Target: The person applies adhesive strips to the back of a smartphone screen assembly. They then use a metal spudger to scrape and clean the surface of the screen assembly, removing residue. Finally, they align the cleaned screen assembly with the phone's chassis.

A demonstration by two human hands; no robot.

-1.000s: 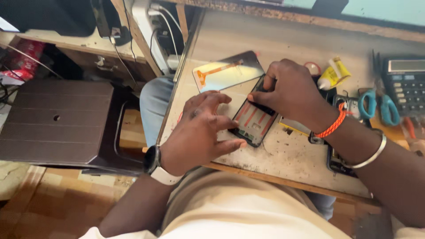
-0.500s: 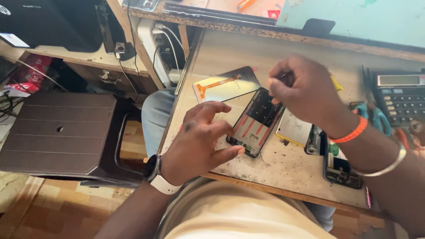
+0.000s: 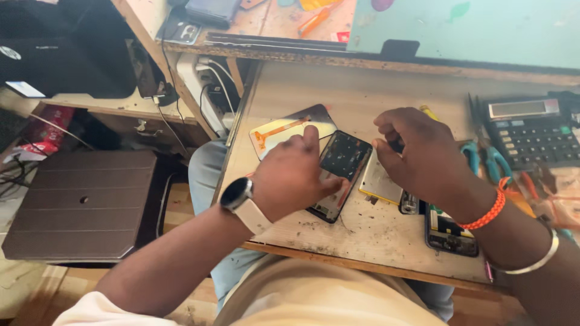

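The wooden table [image 3: 386, 253] fills the middle and right of the frame. At its centre lies the opened phone [image 3: 339, 175], dark side up and tilted. Your left hand [image 3: 290, 178] rests on the phone's left edge, fingers curled and pressing it down. Your right hand [image 3: 417, 154] hovers just right of the phone with the fingers pinched together; whether they hold something, you cannot tell. A calculator [image 3: 531, 130] sits at the right edge, a pale panel [image 3: 284, 130] lies above the left hand, and another phone [image 3: 447, 232] lies lower right.
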